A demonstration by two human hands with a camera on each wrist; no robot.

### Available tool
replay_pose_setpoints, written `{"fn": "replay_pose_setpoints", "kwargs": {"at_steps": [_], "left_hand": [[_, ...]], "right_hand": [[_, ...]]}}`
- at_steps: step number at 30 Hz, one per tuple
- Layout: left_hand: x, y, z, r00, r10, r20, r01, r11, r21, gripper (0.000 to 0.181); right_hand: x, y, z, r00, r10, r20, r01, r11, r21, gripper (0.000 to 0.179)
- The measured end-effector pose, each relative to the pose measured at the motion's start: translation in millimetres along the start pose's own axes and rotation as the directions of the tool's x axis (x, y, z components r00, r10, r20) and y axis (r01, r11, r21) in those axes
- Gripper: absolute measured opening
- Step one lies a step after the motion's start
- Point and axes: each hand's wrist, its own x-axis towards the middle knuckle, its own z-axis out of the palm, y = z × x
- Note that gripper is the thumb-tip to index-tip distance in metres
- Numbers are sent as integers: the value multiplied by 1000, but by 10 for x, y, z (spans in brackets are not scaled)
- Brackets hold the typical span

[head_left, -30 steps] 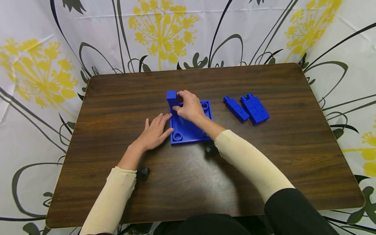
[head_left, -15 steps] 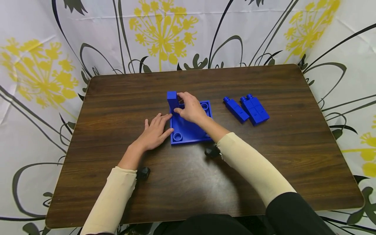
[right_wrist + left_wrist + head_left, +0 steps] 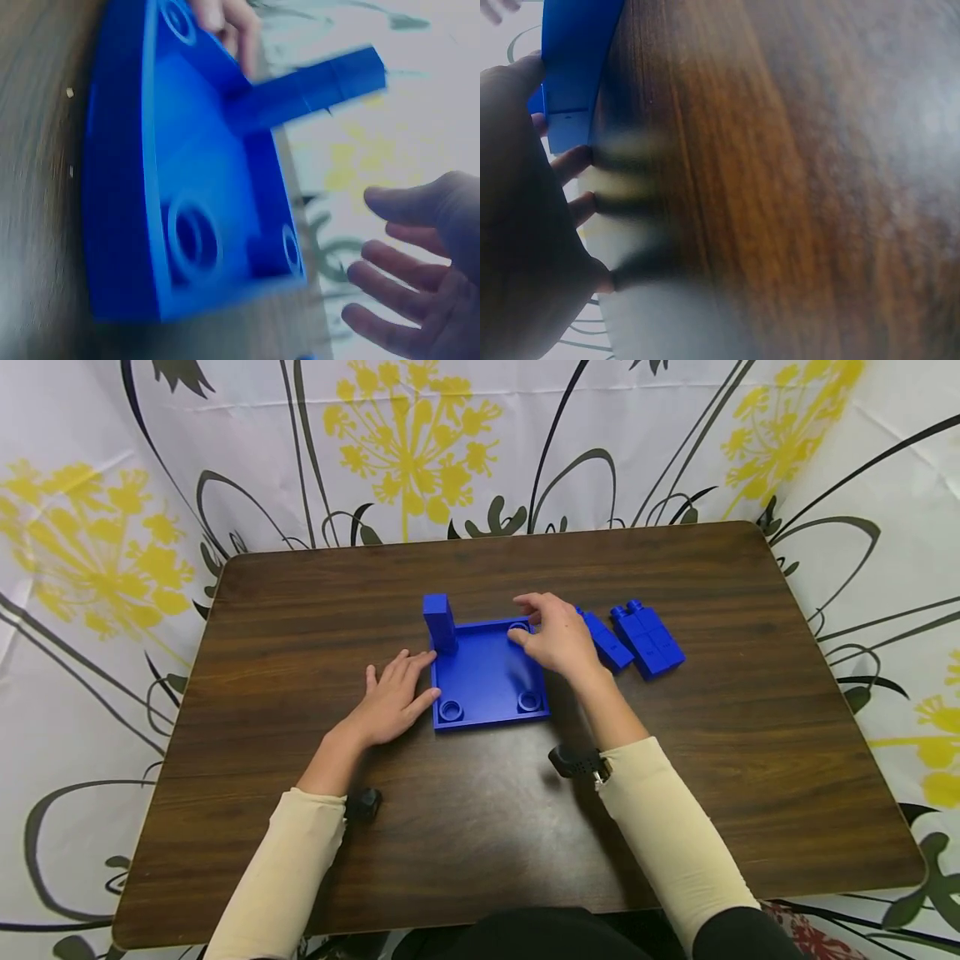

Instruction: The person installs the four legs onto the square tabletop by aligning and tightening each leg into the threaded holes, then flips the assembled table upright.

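A blue square tray-like base (image 3: 489, 677) with raised rims and round sockets in its corners lies mid-table. One blue leg (image 3: 439, 620) stands upright in its far left corner. My left hand (image 3: 390, 700) rests beside the base, fingers spread, with fingertips and thumb at its left rim. Over the far right corner hovers my right hand (image 3: 557, 633), fingers apart and holding nothing; the right wrist view shows its relaxed fingers (image 3: 397, 277) away from the base. Three more blue legs lie to the right: a single leg (image 3: 609, 643), partly behind the hand, and a side-by-side pair (image 3: 648, 640).
The brown wooden table (image 3: 337, 593) has rounded corners and backs onto a white curtain (image 3: 262, 435) with yellow and grey plant prints. A black wrist camera (image 3: 576, 762) hangs under the right wrist, another black camera (image 3: 364, 805) under the left.
My right hand has let go of the standing leg and moved right, across the base to its far right corner. The left hand stays at the left rim.
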Motion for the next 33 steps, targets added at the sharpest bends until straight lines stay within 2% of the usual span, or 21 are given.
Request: {"fn": "replay_pose_setpoints", "kwargs": {"at_steps": [5,11,14,21,33], "left_hand": [[-6,1,1,1000,5,-12,-4,1000,5,64],[-11,-2,8,1000,-4,-10,4,1000,4,64],[-8,-6,7,1000,-4,-8,4,1000,6,65],[-1,-20,14,1000,-9,0,9,1000,5,65],[-10,-4,0,1000,-13,12,13,1000,16,66]], "right_hand": [[-182,330,-176,987,109,-119,-120,988,-94,45],[-311,631,-279,966,174,-193,-206,965,-161,48],[-332,745,-287,964,174,-204,-212,960,-183,50],[-338,913,-251,972,140,-188,-190,941,-279,52],[-323,996,-170,983,91,-159,-148,904,-400,54]]}}
